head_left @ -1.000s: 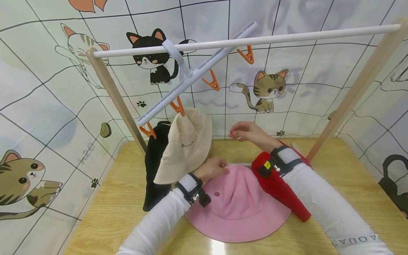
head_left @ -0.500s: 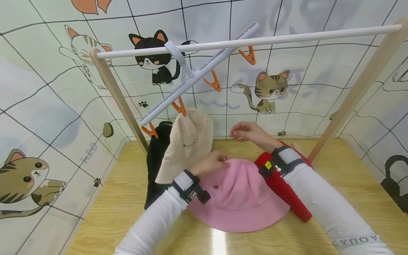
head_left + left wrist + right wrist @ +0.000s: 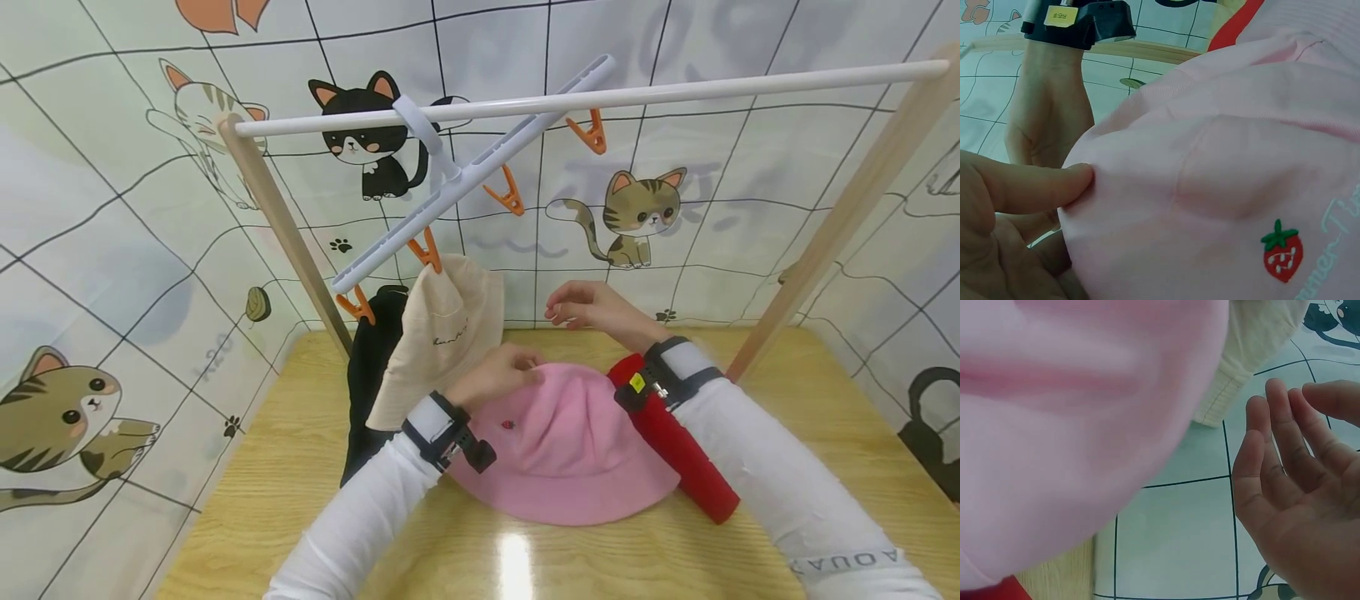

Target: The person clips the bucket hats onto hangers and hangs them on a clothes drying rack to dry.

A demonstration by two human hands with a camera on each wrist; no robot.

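My left hand (image 3: 491,377) pinches the crown of a pink bucket hat (image 3: 577,433) between thumb and fingers; the fingers behind the cloth are partly hidden. A strawberry (image 3: 1283,251) is stitched on the hat's side. Above and to the right, my right hand (image 3: 596,310) hovers with relaxed, slightly bent fingers and holds nothing; the right wrist view shows its palm (image 3: 1316,512) apart from the hat. A pale blue hanger (image 3: 465,179) hooks over a white rod (image 3: 675,93). From its orange clips hang a cream bucket hat (image 3: 450,333) and a black item (image 3: 367,375).
Two more orange clips (image 3: 507,193) on the hanger hold nothing. A rolled red cloth (image 3: 686,454) lies on the wooden table (image 3: 247,500), under the right forearm. Wooden posts (image 3: 840,217) carry the rod. Behind stands a wall covering (image 3: 480,33) with cat drawings.
My left hand has lifted the pink hat upward and away from the table's front. My right hand has stayed nearly still, rising only a little.
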